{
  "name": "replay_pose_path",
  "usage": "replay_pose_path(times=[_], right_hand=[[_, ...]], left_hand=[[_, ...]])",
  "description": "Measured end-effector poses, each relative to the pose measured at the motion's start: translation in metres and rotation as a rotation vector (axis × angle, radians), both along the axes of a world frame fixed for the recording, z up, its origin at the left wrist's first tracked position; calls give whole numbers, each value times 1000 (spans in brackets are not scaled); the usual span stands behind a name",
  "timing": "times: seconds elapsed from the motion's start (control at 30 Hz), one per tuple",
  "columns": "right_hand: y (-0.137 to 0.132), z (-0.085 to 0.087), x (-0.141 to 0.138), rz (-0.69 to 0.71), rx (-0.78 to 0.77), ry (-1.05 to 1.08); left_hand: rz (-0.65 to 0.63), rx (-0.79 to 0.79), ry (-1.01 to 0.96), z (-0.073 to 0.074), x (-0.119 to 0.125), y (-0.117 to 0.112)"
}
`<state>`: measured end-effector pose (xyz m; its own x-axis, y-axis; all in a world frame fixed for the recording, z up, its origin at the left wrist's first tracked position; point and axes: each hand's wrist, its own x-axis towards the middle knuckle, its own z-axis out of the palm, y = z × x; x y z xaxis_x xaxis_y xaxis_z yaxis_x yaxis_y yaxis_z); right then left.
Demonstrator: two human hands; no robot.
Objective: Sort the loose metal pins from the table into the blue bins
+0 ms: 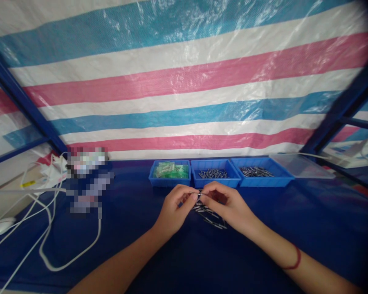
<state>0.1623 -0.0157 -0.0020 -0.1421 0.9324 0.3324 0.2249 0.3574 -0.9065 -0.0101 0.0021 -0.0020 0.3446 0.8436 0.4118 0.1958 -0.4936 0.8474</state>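
Observation:
My left hand [177, 205] and my right hand [226, 204] meet fingertip to fingertip above the dark blue table. Both are closed in a pinch. Between them is a small thin metal pin [194, 192], its ends partly covered by my fingers, so I cannot tell if it is one piece or two joined. Just under the hands lies a loose pile of slender dark and silver metal pins [213, 220], partly hidden by my right hand. Beyond them, the middle blue bin [216, 182] holds silvery pins, and the right blue bin [282, 176] holds darker ones.
A left blue bin [168, 182] contains green and clear packets. A translucent plastic lid [311, 166] lies right of the bins. White cables [50, 261] and a white mouse-like object [1, 227] are at the left. Behind hangs a striped plastic sheet [184, 85] between blue frame posts [24, 98].

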Motion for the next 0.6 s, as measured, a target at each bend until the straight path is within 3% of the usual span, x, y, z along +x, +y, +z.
replay_pose_path(times=[0.13, 0.3, 0.37, 0.47, 0.6], right_hand=[[6, 12, 16, -67, 65, -31], [32, 26, 89, -499, 111, -216], [42, 23, 123, -687, 72, -334], [52, 11, 156, -740, 7, -473], [55, 4, 159, -812, 48, -670]], left_hand=[[7, 17, 131, -4, 0, 1], [22, 121, 492, -6, -2, -3], [13, 149, 628, -6, -3, -4], [-1, 190, 746, -9, -4, -2], [2, 219, 798, -12, -4, 3]])
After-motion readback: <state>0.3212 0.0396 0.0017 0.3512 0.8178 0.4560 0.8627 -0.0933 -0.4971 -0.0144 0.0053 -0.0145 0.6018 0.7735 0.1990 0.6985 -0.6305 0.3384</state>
